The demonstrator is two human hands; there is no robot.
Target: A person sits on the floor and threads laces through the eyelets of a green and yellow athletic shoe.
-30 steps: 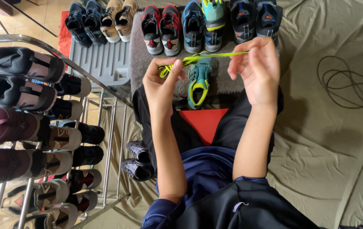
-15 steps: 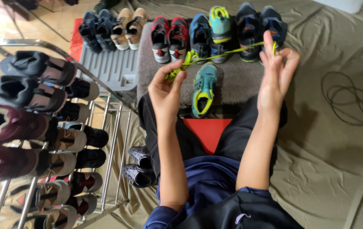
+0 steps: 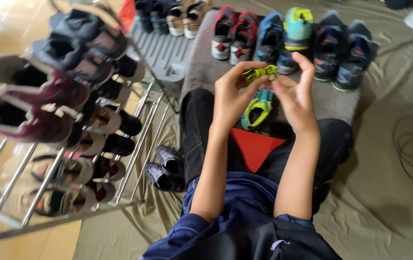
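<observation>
Keep the neon yellow-green shoelace bunched tightly between both sets of fingertips, directly above the teal and yellow sneaker lying between your knees. Your left hand is raised with its fingers curled, thumb and forefinger pinching the lace's left end. Your right hand closes on the other end, forefinger extended upward. Both forearms rise steeply from your lap, wrists close together. Beyond the sneaker, a row of colourful trainers lines the grey mat.
</observation>
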